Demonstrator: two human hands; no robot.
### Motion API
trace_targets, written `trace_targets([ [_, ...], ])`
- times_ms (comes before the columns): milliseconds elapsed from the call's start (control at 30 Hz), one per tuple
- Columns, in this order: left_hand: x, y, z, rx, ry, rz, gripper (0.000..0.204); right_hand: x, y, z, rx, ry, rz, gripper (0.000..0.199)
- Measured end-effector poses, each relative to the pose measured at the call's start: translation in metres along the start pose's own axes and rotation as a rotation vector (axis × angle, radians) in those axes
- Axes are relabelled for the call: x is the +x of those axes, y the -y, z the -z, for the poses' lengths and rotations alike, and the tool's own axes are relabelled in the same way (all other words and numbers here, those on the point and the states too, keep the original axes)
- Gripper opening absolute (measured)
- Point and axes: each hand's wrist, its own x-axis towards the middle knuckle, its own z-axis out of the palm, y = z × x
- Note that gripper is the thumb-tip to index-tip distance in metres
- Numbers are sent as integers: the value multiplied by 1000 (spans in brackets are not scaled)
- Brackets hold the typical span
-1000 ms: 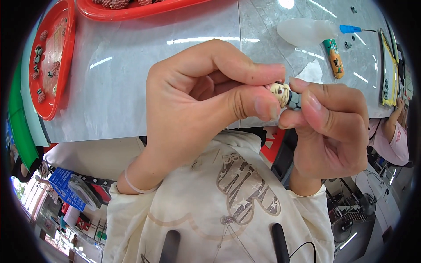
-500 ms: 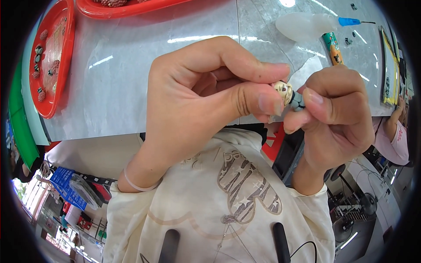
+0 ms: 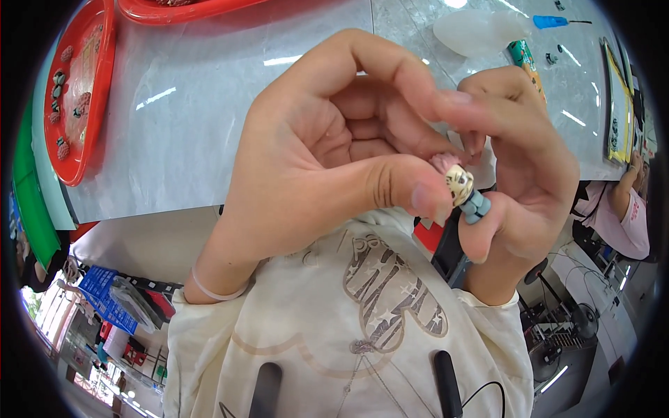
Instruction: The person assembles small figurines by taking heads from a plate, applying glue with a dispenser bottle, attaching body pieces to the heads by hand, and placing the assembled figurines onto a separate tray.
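Note:
A tiny doll figurine (image 3: 460, 184) with pink hair, a pale painted face and a blue-grey body is pinched between my two hands above the table's near edge. My left hand (image 3: 306, 150) is curled, its thumb and fingertips closing on the figurine's head. My right hand (image 3: 533, 164) supports the body (image 3: 477, 207) with its thumb, while its index finger arches over and meets the left fingers. The figurine tilts, head toward upper left. Where the fingertips overlap behind the hair, contact is partly hidden.
On the grey table (image 3: 174, 132), a red tray (image 3: 103, 104) at left holds several pinkish and grey small parts. Another red tray (image 3: 188, 15) sits at the far edge. Far right are a white squeeze bottle (image 3: 470, 33) with blue needle tip, a green tube (image 3: 520, 53) and small dark pieces (image 3: 551, 58).
The figurine has shifted slightly lower and turned, now showing its pink hair and more of its face. My right index finger has lifted from the body and swung up toward my left fingertips.

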Motion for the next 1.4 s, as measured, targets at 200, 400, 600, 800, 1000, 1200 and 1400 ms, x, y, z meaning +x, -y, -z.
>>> trace_targets([
  [200,2,-1,7,-28,100,70,62,4,18,-9,-203,53,-10,51],
  [400,4,7,3,203,71,-194,45,-8,-6,4,-321,-75,311,53],
  [600,0,7,6,51,148,-46,31,-11,-6,-3,-445,-174,363,52],
  [800,-4,8,7,295,235,-87,24,-6,-13,-5,-414,-210,436,48],
  [1000,-4,9,7,303,202,-116,23,-4,-15,-6,-386,-178,441,49],
  [1200,-2,11,11,344,239,-181,21,-4,-16,-7,-348,-193,419,49],
  [1400,-1,12,14,412,261,-260,20,-4,-15,-6,-352,-168,406,47],
])
